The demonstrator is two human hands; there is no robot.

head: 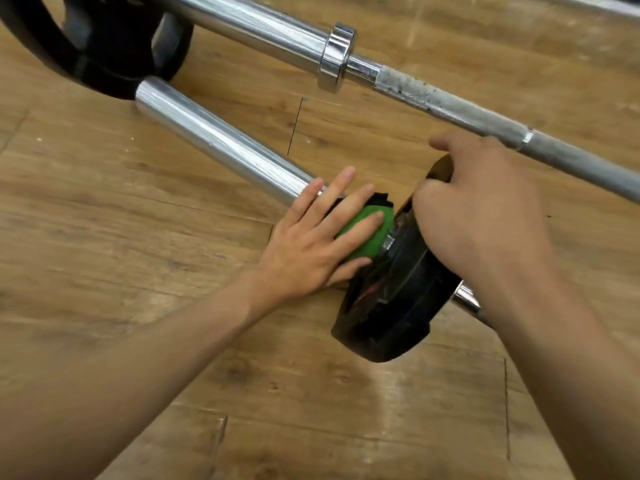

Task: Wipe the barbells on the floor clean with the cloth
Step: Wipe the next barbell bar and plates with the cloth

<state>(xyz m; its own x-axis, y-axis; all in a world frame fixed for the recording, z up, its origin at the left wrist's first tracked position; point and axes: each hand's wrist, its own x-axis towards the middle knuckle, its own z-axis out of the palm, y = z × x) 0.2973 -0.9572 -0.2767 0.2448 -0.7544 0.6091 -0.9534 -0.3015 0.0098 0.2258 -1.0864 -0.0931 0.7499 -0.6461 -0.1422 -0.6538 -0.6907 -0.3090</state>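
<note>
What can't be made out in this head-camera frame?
- green cloth: largely under the left hand, so its extent and folds are hidden.
- right hand: its fingertips curl over the small black plate, so the grip's far side is unseen.
- near barbell: the right forearm covers its shaft beyond the plate.
- large black plate: cut off by the top and left edges.
- far barbell: both ends leave the frame.

The left hand (308, 247) presses cloth (372, 237) against barbell (214, 140); right hand (478, 209) grips plate (398, 306).
</note>
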